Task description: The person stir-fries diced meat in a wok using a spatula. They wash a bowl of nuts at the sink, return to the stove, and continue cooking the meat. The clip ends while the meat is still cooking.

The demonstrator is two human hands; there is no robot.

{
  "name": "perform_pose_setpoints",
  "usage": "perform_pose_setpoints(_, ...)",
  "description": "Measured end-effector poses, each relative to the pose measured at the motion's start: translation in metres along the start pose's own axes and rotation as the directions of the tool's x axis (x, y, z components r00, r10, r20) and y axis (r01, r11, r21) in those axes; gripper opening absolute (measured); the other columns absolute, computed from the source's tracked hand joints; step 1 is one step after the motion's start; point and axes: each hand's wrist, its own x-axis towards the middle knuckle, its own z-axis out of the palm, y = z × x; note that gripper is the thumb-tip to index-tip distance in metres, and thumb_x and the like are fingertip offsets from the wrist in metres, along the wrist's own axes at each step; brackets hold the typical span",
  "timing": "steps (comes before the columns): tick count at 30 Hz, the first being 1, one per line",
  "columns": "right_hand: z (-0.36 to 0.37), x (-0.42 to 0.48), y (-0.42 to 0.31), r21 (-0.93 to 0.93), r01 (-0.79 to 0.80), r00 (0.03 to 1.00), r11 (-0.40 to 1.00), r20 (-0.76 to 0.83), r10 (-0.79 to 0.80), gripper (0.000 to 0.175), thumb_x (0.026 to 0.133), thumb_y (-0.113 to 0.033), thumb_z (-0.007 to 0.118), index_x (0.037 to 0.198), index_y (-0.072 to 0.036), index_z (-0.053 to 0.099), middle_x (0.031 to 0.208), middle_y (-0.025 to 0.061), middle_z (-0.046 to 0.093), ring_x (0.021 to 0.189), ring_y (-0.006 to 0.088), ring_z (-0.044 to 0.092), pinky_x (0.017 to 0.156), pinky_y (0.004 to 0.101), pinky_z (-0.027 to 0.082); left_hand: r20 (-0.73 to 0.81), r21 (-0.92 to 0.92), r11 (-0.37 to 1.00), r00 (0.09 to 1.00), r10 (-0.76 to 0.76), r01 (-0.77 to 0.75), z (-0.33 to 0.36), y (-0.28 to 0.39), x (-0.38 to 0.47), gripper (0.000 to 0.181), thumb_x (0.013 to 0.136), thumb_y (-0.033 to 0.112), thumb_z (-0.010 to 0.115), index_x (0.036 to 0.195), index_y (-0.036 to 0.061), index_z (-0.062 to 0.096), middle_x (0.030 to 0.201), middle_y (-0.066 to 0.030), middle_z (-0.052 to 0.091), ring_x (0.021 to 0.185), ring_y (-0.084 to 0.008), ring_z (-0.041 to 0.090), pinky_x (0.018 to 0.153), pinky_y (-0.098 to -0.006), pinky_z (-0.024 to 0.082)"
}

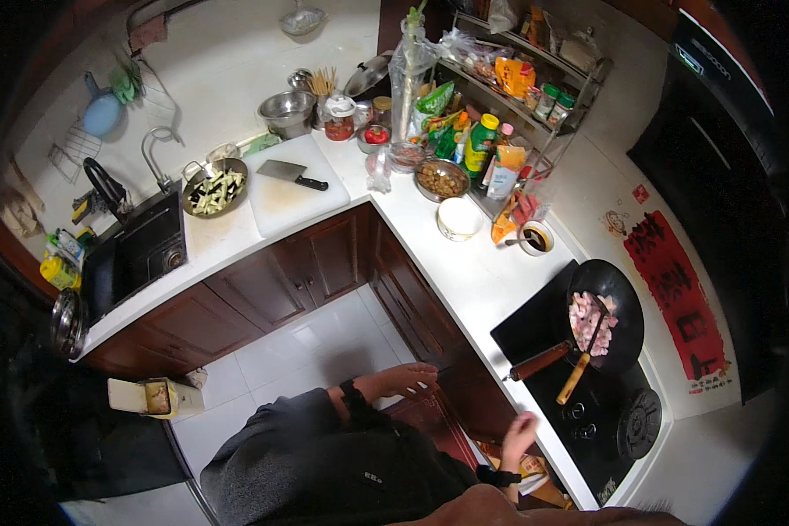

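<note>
My left hand (406, 381) hangs in front of the dark lower cabinets with nothing in it, its fingers apart. Close to the counter's front edge is my right hand (521, 434), slightly blurred, loosely open and empty. Beyond it, a black wok (621, 283) rests on the black gas hob (552, 421). Pale pink pieces of raw-looking meat (584, 315) lie in the wok. A spatula with a wooden handle (573, 378) leans in it, its blade among the meat. The wok's own brown handle (540, 361) points towards the counter edge. Neither hand touches the wok or spatula.
A cleaver (283, 171) lies on a white cutting board (283, 214). Left of it stands a pan of cut eggplant (214, 191), beside the black sink (131, 256). A bowl of dark sauce (537, 239), a white bowl (459, 217) and bottles (480, 144) line the counter.
</note>
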Motion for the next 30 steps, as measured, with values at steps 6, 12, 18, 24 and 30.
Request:
perform_pose_setpoints(6, 0.095, -0.001, -0.101, 0.297, 0.042, 0.774, 0.954, 0.594, -0.219, 0.025, 0.089, 0.000, 0.056, 0.113, 0.001, 0.052, 0.076, 0.0091, 0.063, 0.065, 0.0156, 0.064, 0.061, 0.0290, 0.052, -0.020, -0.138, 0.990, 0.999, 0.035, -0.037, -0.058, 0.017, -0.008, 0.062, 0.094, 0.041, 0.054, 0.140, 0.0076, 0.031, 0.128, -0.0128, 0.054, 0.107, -0.0251, 0.059, 0.088, -0.0385, 0.050)
perform_pose_setpoints(12, 0.225, 0.082, -0.240, 0.428, -0.192, 0.688, 0.883, 0.700, -0.190, 0.037, 0.095, -0.010, 0.054, 0.128, 0.002, 0.041, 0.086, 0.0097, 0.065, 0.071, 0.0148, 0.065, 0.062, 0.0256, 0.052, 0.011, -0.078, 0.990, 0.993, 0.117, -0.116, -0.158, 0.040, -0.024, 0.054, 0.094, 0.035, 0.056, 0.138, 0.0122, 0.034, 0.122, -0.0087, 0.058, 0.097, -0.0205, 0.063, 0.080, -0.0356, 0.053)
perform_pose_setpoints(18, 0.384, 0.209, -0.329, 0.551, -0.699, 0.650, 0.457, 0.756, 0.082, 0.055, 0.098, -0.019, 0.049, 0.141, 0.000, 0.022, 0.098, 0.0168, 0.062, 0.079, 0.0237, 0.066, 0.066, 0.0306, 0.058, -0.152, -0.323, 0.868, 0.926, 0.346, -0.378, -0.312, 0.068, -0.111, 0.051, 0.095, 0.025, 0.055, 0.140, 0.0110, 0.036, 0.125, -0.0102, 0.054, 0.108, -0.0260, 0.058, 0.089, -0.0387, 0.049)
perform_pose_setpoints(24, 0.498, 0.314, -0.337, 0.640, -0.768, 0.607, -0.007, 0.731, 0.313, 0.047, 0.100, -0.038, 0.041, 0.121, 0.004, 0.038, 0.103, 0.0267, 0.057, 0.083, 0.0316, 0.066, 0.066, 0.0357, 0.061, -0.567, -0.335, 0.860, 0.811, 0.143, -0.386, -0.358, 0.045, -0.160, 0.052, 0.096, 0.036, 0.051, 0.137, 0.0067, 0.038, 0.123, -0.0156, 0.055, 0.108, -0.0322, 0.058, 0.088, -0.0462, 0.048)
perform_pose_setpoints(30, 0.541, 0.349, -0.313, 0.854, -0.517, 0.720, -0.058, 0.471, 0.510, 0.031, 0.099, -0.018, 0.041, 0.120, 0.003, 0.048, 0.111, 0.0151, 0.059, 0.084, 0.0283, 0.065, 0.068, 0.0380, 0.061, -0.520, -0.514, 0.767, 0.851, 0.078, -0.385, -0.359, 0.024, -0.136, 0.049, 0.097, 0.035, 0.050, 0.134, 0.0055, 0.039, 0.121, -0.0176, 0.057, 0.108, -0.0338, 0.058, 0.088, -0.0481, 0.049)
